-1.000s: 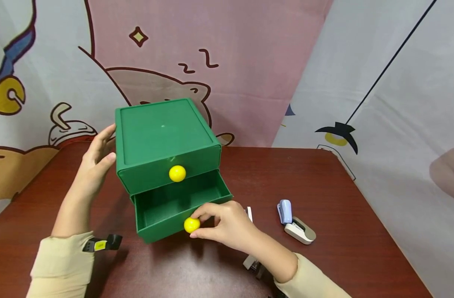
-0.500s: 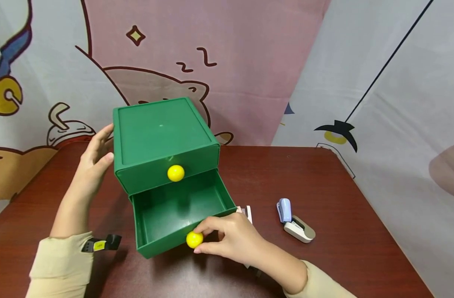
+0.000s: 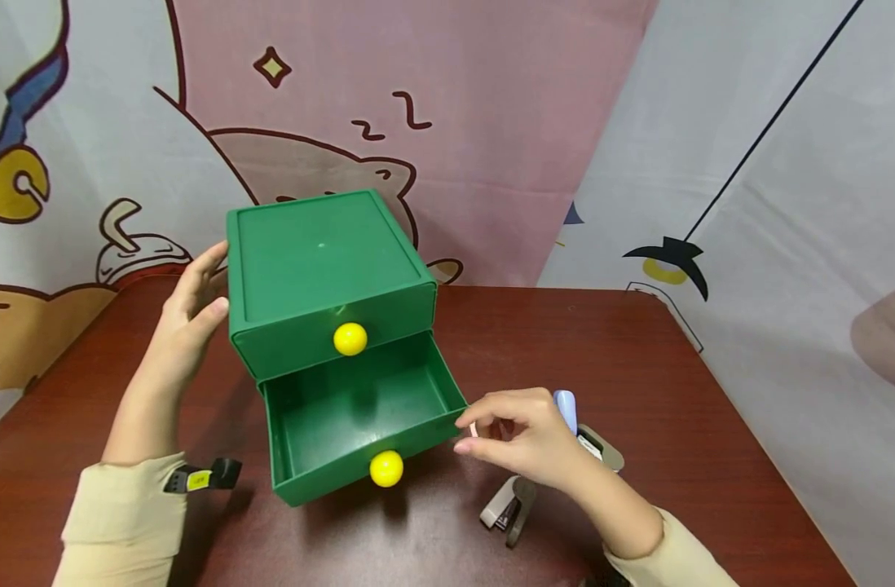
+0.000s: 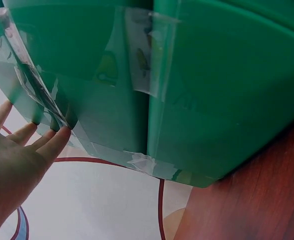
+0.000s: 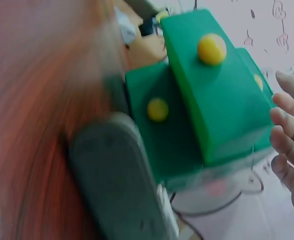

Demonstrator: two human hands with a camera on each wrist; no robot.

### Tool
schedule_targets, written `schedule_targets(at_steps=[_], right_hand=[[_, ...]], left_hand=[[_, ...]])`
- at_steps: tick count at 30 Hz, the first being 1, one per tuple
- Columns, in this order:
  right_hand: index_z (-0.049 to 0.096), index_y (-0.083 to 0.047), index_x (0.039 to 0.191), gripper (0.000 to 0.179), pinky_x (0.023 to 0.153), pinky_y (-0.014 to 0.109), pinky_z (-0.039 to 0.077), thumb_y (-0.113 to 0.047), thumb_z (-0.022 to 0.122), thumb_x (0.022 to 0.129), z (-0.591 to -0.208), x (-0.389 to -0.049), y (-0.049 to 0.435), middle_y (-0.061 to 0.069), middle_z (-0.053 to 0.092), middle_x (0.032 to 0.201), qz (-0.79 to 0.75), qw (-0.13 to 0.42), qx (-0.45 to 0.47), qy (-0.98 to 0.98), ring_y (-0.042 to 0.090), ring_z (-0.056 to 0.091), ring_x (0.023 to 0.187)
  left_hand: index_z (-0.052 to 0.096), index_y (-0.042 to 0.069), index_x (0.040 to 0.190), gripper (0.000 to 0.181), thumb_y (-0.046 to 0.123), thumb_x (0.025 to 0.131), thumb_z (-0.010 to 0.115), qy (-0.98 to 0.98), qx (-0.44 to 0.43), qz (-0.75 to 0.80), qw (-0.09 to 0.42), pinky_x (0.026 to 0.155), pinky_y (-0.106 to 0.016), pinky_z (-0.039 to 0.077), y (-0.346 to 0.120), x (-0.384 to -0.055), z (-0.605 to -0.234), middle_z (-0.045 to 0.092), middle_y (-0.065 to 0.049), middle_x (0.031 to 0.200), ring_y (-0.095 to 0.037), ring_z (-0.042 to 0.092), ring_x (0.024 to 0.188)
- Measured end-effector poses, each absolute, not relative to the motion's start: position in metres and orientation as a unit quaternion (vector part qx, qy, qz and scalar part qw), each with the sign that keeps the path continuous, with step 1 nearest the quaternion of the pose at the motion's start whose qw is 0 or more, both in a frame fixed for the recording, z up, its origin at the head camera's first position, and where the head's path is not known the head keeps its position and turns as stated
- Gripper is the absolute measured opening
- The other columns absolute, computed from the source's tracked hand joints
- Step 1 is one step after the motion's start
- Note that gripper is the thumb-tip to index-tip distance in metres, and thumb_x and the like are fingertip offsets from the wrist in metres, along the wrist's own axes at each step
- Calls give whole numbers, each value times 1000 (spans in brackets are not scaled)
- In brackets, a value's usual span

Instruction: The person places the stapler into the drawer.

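A green drawer cabinet (image 3: 323, 253) with yellow ball knobs stands on the table. Its middle drawer (image 3: 359, 444) is pulled out and holds nothing; the knob (image 3: 386, 469) on its front is free. My left hand (image 3: 187, 326) rests on the cabinet's left side, and in the left wrist view its straight fingertips touch the taped green wall (image 4: 102, 75). Just right of the drawer's front corner is my right hand (image 3: 531, 436), fingers loosely bent. A whitish-pink piece (image 3: 473, 430) shows in the gap between thumb and forefinger, mostly hidden behind the hand.
A grey stapler (image 3: 508, 507) lies below my right hand. Behind that hand are a light blue stapler (image 3: 566, 408) and a white-and-olive stapler (image 3: 605, 448), partly covered. In the right wrist view a dark grey stapler (image 5: 118, 170) looms blurred beside the cabinet. A printed curtain (image 3: 455, 122) hangs behind the table.
My right hand pulled the middle drawer further out, let go of its knob and moved right. The grey stapler has come into fuller view. My left hand has stayed on the cabinet.
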State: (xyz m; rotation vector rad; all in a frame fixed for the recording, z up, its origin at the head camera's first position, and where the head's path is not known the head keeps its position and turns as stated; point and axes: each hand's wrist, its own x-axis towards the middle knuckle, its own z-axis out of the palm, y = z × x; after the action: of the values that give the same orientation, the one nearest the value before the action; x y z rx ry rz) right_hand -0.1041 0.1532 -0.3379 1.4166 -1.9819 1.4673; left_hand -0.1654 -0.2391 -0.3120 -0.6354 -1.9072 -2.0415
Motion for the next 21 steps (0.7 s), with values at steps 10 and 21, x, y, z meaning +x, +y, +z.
schedule_targets(at_steps=[10, 21], right_hand=[[70, -8, 100, 40, 57, 31, 47, -1, 86, 65, -360, -115, 190, -1, 66, 90, 449, 119, 360, -809, 20, 58, 74], [62, -7, 123, 65, 78, 33, 47, -27, 88, 68, -384, -126, 205, 5, 62, 116, 382, 3, 308, -871, 17, 57, 94]], left_hand=[[36, 14, 148, 62, 19, 92, 61, -666, -210, -704, 133, 93, -21, 36, -239, -165, -311, 33, -9, 149, -24, 29, 134], [36, 14, 148, 62, 19, 92, 61, -665, -211, -703, 136, 94, -21, 36, -238, -165, -311, 33, -8, 149, -25, 29, 135]])
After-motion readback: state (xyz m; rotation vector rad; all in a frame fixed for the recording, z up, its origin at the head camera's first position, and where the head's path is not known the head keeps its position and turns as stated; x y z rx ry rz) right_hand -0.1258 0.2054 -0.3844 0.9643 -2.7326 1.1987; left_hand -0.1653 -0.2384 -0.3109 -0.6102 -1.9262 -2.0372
